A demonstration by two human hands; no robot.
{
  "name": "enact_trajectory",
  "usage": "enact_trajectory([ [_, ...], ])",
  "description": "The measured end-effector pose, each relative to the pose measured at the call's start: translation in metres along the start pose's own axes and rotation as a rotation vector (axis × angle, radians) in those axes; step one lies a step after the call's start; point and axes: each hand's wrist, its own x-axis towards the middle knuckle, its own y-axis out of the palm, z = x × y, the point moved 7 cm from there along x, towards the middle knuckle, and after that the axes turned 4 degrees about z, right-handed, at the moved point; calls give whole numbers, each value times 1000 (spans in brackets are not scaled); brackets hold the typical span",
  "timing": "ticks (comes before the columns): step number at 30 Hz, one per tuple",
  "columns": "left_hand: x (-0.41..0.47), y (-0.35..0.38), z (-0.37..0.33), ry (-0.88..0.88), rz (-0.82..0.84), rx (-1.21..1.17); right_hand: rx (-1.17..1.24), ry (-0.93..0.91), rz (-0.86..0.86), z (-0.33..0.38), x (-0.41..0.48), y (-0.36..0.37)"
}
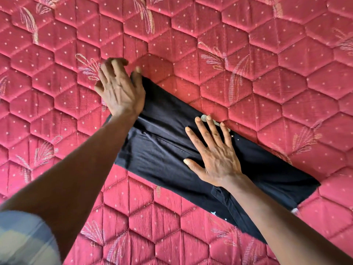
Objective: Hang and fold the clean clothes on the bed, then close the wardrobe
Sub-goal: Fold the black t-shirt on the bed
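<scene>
A black garment (172, 150), folded into a long narrow band, lies slantwise on the red quilted bed (248, 54), running from upper left to lower right across the cover's stitched hexagons and pale leaf motifs. The right hand (215, 157) lies palm down on the middle of the band, its fingers (202, 134) straight and spread wide, thumb out to the side, pressing the cloth flat. Their tips reach the band's far edge, where they partly cover a pale printed shape (203, 118). The left hand (120, 88) is at the band's upper-left end, with the heel of the palm over the cloth. Its fingers (107, 67) are loosely fanned, bent at the tips and blurred, and reach past the end onto the bed cover. The thumb sits right at the garment's corner, but whether it pinches the cloth cannot be told. Tiny pale stars (232, 136) dot the black just beside the right hand, and another star (213, 213) shows near the right forearm. A small white tab (295, 210) pokes out at the lower-right end, too small to read. A blurred pale sleeve (23, 236) fills the lower-left corner.
</scene>
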Motion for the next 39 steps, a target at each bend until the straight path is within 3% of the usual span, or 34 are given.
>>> enact_trajectory([
  [5, -104, 11, -37, 594, 178, -12, 189, -30, -111, -2, -1, -12],
  [8, -153, 8, -44, 697, 216, -49, 581, 182, -457, -32, -25, -40],
  [10, -186, 2, -56, 773, 258, -129, 682, 358, -599, -57, -60, -50],
  [12, -219, 0, -67, 870, 379, -196, 640, 381, -571, -66, -96, -53],
  [16, -270, 8, -73, 970, 600, -205, 501, 173, -290, -53, -162, -34],
  [18, -287, 15, -75, 876, 679, -231, 351, 88, -122, -46, -191, -15],
  [20, -293, 18, -75, 635, 677, -322, 253, 47, -16, -43, -213, 3],
  [23, -293, 25, -73, 275, 648, -370, 210, 31, -50, -42, -223, 9],
  [27, -292, 34, -65, 30, 720, -295, 359, 64, -180, -45, -225, 2],
  [30, -291, 34, -60, -63, 736, -285, 440, 78, -205, -51, -227, 0],
  [35, -297, 29, -77, -42, 695, -181, 209, 19, -76, -38, -230, 8],
  [39, -298, 25, -72, -117, 687, -212, 169, 73, -250, -31, -234, 2],
])
